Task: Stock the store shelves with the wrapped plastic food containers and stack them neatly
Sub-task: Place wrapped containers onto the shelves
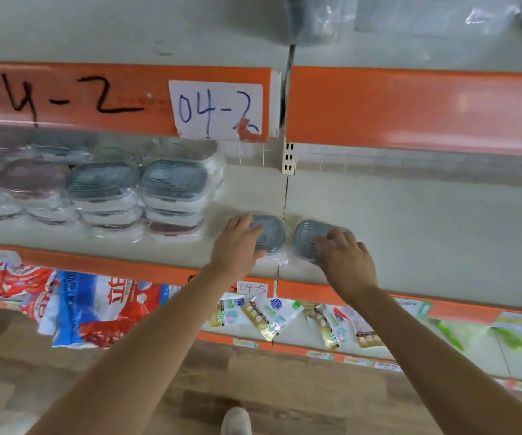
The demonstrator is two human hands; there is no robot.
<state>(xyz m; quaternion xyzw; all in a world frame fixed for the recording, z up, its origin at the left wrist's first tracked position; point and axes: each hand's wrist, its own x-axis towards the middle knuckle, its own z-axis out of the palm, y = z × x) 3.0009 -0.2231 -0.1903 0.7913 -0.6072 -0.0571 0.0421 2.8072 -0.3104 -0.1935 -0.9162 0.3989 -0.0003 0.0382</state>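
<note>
Containers sit one under each of our palms on the shelf point(394, 221): left hand point(236, 243) clasps its container point(270, 232) over the lid, right hand point(347, 262) spreads curled fingers on the other point(308, 238), likely to steady both. Stacks point(172, 196) stand just left of our left hand, probably where these go.

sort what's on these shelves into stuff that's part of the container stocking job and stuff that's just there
Part of the job:
- left hand on a wrapped grey container
- right hand on a second wrapped container
- stacked containers already shelved
- shelf

Just there:
- red and blue bags below
- small packets
- paper label 04-2
</note>
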